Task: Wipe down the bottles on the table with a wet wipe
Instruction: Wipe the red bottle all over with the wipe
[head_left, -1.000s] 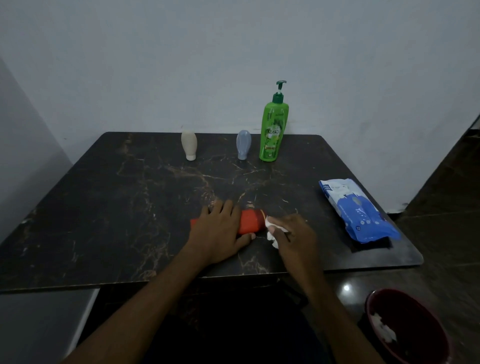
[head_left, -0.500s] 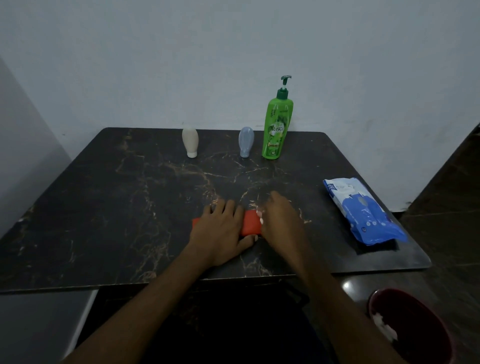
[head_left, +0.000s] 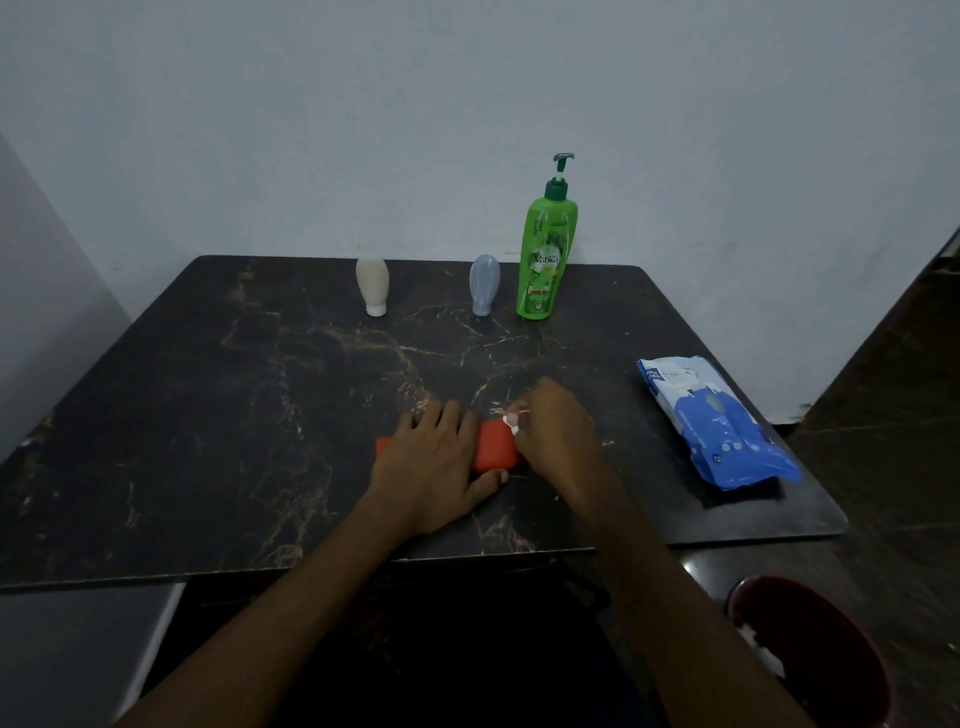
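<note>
You had one view to work from: the wide-angle camera on your head, which faced forward and down across the dark table (head_left: 208, 415) toward the pale wall (head_left: 467, 104). It sat close over the near edge, so your forearms ran up from the bottom border, and your left hand (head_left: 431, 462) and right hand (head_left: 556, 431) met near the centre. The far edge with the green pump bottle (head_left: 543, 260) fell at mid-height, and the red bin (head_left: 810, 654) on the floor showed at lower right.
</note>
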